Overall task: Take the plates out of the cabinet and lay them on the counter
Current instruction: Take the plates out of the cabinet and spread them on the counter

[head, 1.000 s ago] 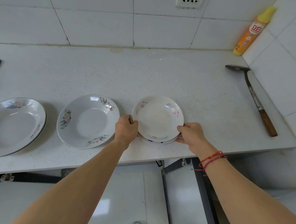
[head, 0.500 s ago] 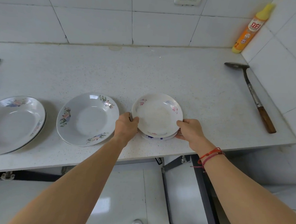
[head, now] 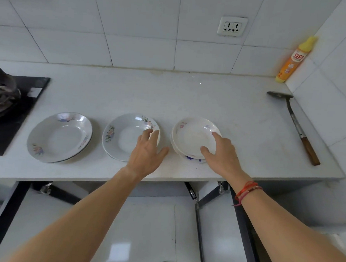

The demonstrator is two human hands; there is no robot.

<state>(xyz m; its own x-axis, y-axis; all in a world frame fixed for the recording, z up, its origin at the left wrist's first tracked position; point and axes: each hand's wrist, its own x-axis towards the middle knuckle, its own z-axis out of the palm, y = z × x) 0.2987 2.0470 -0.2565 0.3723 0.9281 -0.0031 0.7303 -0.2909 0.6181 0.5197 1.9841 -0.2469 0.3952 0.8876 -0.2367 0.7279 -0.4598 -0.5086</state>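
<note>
Three lots of plates lie in a row on the white counter [head: 190,95]. A large floral plate [head: 58,136] is at the left and a second floral plate [head: 125,136] sits in the middle. At the right is a small stack of white plates [head: 192,136], the bottom one showing a blue pattern. My left hand [head: 148,149] hovers open with spread fingers over the middle plate's right rim. My right hand [head: 219,152] is open, fingers relaxed over the stack's right edge, holding nothing.
A black gas stove [head: 5,108] fills the counter's left end. A metal spatula with a wooden handle [head: 296,126] lies at the right, and an orange bottle [head: 294,61] stands in the back corner. Below the counter edge a cabinet door [head: 223,225] hangs open.
Both hands have let go of the small plate stack, which now rests on the counter. My left hand moved left over the middle plate. The view tilted up, showing the stove and wall socket.
</note>
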